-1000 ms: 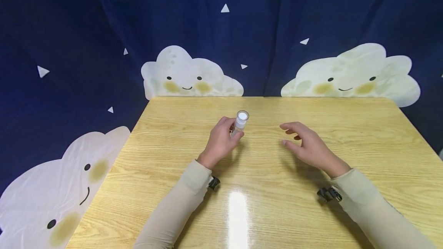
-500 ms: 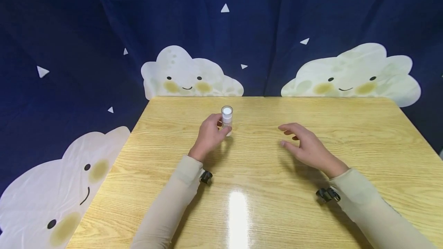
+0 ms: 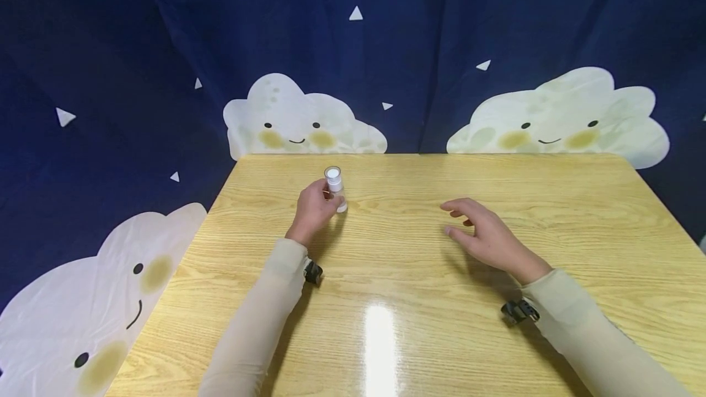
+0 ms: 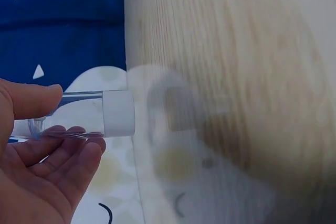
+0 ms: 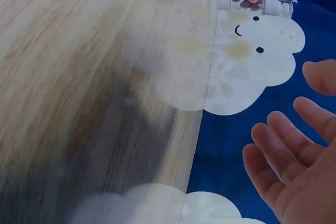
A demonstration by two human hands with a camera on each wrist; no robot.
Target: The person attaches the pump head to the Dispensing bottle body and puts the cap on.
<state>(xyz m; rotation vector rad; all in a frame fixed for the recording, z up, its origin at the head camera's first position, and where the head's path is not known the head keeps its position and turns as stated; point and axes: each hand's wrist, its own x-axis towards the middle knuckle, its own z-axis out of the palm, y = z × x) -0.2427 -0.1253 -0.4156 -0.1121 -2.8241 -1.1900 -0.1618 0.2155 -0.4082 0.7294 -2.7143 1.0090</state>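
Observation:
My left hand [image 3: 313, 207] holds a small clear cylindrical bottle [image 3: 335, 185] with white parts, upright over the back left of the table. In the left wrist view the thumb lies on one side of the bottle [image 4: 79, 114] and the fingers on the other. Its white lower end [image 4: 119, 114] faces the tabletop, with a gap before its reflection there. My right hand [image 3: 488, 239] hovers over the table to the right, fingers loosely bent and holding nothing. The right wrist view shows its relaxed fingers [image 5: 278, 156].
The glossy wooden table [image 3: 419, 262] reflects a bright light near its front. Behind and to the left hangs a dark blue curtain [image 3: 413, 48] with smiling clouds and white triangles. Small black cameras are worn on both wrists.
My left hand has carried the bottle leftward and slightly toward the back of the table. The right hand has stayed nearly still.

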